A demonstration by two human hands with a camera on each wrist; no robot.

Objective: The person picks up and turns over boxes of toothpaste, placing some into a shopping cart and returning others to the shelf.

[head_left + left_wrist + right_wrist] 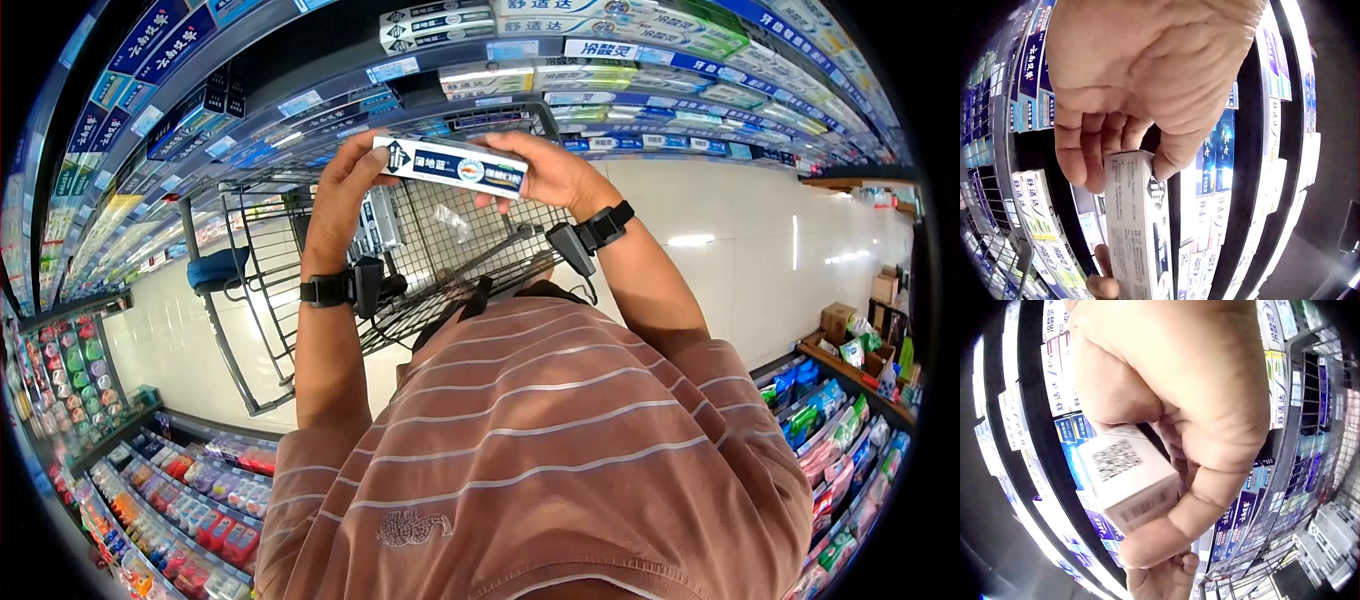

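- Blue covering (218,270), one, at the left of one wire cart (418,225).
- I see one left hand (345,185) clamped on one white-and-navy box (455,167).
- That box spans both hands, above the cart.
- One right hand (555,172) grips its right end.

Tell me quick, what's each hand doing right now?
Left hand: closed, holding one end of the blue-and-white box.
Right hand: closed, holding the other end of the same box.
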